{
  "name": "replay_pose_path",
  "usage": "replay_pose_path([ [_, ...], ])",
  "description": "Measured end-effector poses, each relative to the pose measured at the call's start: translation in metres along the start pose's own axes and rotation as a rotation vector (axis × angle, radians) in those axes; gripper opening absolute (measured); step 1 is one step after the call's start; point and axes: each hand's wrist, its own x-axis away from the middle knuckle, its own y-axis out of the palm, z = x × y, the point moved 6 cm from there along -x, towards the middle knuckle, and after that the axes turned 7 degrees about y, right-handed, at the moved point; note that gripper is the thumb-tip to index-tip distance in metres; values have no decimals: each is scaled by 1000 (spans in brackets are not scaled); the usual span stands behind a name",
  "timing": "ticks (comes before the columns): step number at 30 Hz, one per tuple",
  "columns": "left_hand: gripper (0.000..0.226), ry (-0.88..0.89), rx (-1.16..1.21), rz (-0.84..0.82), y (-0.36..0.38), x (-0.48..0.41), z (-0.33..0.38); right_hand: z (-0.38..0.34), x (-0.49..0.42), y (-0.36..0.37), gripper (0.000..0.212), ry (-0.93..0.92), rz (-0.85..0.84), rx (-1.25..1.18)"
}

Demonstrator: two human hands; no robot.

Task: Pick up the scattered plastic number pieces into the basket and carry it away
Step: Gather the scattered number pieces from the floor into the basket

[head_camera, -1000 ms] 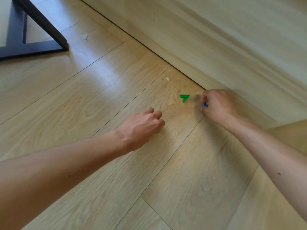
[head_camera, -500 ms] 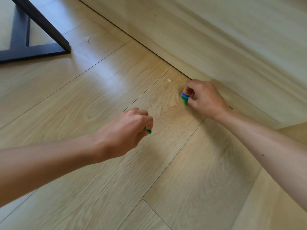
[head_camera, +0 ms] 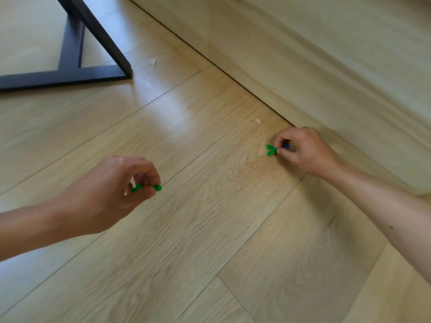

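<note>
Gathering looks midway: left grip (head_camera: 109,194) pinches a green plastic number piece (head_camera: 145,188); right grip (head_camera: 305,151), two o'clock, pinches a forked green plastic piece (head_camera: 270,150) plus a blue plastic piece (head_camera: 286,146); basket unseen.

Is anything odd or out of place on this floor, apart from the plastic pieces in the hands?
A pale scrap lies on the floor beyond the right hand; a second scrap lies near the black frame. Both look like stray litter, too small to identify.
</note>
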Motion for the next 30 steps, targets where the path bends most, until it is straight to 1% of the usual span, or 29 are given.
replay_pose_path([
  [3, 13, -17, 20, 25, -11, 21, -12, -12, -1, 2, 15, 31, -35, 13],
  [5, 4, -21, -1, 21, -19, 38, -20, -18, -1, 5, 24, 53, -59, 22],
  [7, 14, -28, -36, 23, -26, 56, -31, -22, -4, 10, 36, 74, -89, 79],
  [8, 14, -44, -50, 22, -30, 64, -37, -22, -6, 12, 38, 92, -101, 131],
  [10, 11, -79, -69, 30, -37, 85, -50, -21, -11, 16, 35, 138, -120, 211],
  [13, 13, -135, -90, 43, -46, 113, -64, -22, -12, 17, 29, 182, -128, 235],
  [16, 12, -170, -69, 57, -55, 135, -66, -26, -9, 16, 16, 201, -134, 267],
  [18, 9, -204, -49, 85, -64, 148, -62, -33, -6, 13, 11, 208, -142, 281],
  [20, 7, -259, -11, 117, -72, 158, -61, -47, -2, 5, 11, 208, -93, 261],
  [22, 8, -333, 47, 167, -81, 173, -64, -82, -2, -1, 11, 150, -34, 188],
  [24, 11, -420, 91, 230, -90, 196, -71, -140, -5, 6, 12, 56, -61, 81],
  [27, 10, -545, 140, 334, -98, 231, -84, -238, -6, 26, 26, -69, -200, -112],
  [28, 9, -578, 156, 373, -101, 244, -89, -274, -6, 33, 28, -102, -252, -157],
  [30, 7, -624, 178, 456, -108, 273, -98, -348, -3, 50, 20, -181, -378, -225],
])
